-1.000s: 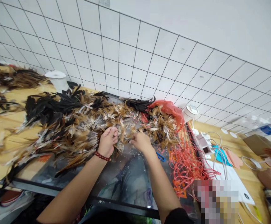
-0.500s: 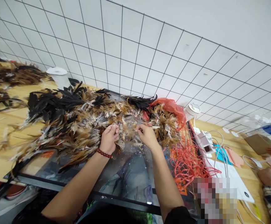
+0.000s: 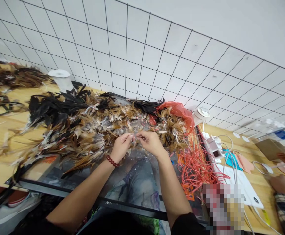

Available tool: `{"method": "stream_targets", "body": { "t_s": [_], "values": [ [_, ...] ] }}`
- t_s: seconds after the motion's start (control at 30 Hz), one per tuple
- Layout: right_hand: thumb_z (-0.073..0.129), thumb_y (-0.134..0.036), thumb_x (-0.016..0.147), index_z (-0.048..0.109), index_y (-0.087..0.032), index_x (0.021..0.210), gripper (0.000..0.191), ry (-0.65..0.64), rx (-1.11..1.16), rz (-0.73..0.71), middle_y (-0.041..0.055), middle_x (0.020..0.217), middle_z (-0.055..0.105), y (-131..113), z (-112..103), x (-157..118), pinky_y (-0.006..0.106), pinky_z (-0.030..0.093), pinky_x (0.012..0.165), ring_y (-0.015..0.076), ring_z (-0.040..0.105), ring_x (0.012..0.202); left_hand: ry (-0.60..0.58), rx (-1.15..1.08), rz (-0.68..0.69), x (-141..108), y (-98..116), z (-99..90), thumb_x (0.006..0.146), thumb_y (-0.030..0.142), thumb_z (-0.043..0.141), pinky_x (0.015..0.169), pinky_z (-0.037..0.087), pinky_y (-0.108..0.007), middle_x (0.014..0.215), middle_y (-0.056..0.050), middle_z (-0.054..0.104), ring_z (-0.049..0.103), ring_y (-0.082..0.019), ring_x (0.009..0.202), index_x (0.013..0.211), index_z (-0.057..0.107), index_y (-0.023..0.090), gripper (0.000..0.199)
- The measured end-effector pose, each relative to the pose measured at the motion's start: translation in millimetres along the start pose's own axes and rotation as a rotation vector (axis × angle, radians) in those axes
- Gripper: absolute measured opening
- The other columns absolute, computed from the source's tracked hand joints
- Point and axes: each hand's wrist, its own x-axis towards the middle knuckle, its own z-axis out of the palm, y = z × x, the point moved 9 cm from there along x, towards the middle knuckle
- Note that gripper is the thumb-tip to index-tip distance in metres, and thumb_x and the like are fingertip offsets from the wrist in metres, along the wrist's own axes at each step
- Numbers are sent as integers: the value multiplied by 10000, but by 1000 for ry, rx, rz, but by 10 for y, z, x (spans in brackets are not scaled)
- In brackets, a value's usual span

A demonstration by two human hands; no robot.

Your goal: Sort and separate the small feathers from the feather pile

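My left hand [image 3: 122,146], with a red bead bracelet at the wrist, is closed in a pinch over the front edge of the feather pile [image 3: 91,125]. Just right of it my right hand [image 3: 150,142] also pinches, its fingertips nearly touching the left ones. Whatever lies between the fingertips is too small to name. Brown, white and black feathers spread behind and to the left of both hands. Another feather bunch [image 3: 173,130] lies to the right, in front of a red plastic bag [image 3: 179,111].
Tangled red cord [image 3: 197,166] lies at the right. Beyond it are a white power adapter [image 3: 213,147], cables and a white board [image 3: 249,192]. A white spool [image 3: 61,80] stands at the back left. Another person's hand [image 3: 283,184] is at the far right.
My left hand has moved right and my right hand slightly left, bringing their fingertips together. The wider gap between them has closed.
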Motion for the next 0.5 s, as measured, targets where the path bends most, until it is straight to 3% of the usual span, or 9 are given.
{"method": "stream_targets", "body": {
  "t_s": [0.17,0.33,0.5],
  "values": [
    [527,-160,825,684,-236,931,203,73,5,-8,1,847,729,-31,-10,7,221,468,743,139,670,773,-31,131,74,-21,37,48,775,423,588,472,308,-205,614,2,558,423,-95,524,719,655,149,288],
    [524,-167,837,678,-233,981,221,113,10,-42,17,894,724,-38,-50,17,244,479,774,151,669,817,-170,-96,-27,-27,-28,186,770,465,608,414,197,-203,546,14,500,324,-56,430,638,594,137,354],
    [489,-158,869,658,-206,1076,272,149,30,-122,66,1008,697,-63,-140,28,292,462,863,170,634,932,-205,-266,-65,-41,18,224,720,453,680,398,171,-192,525,34,451,291,-43,425,677,595,133,333]
  ]
}}
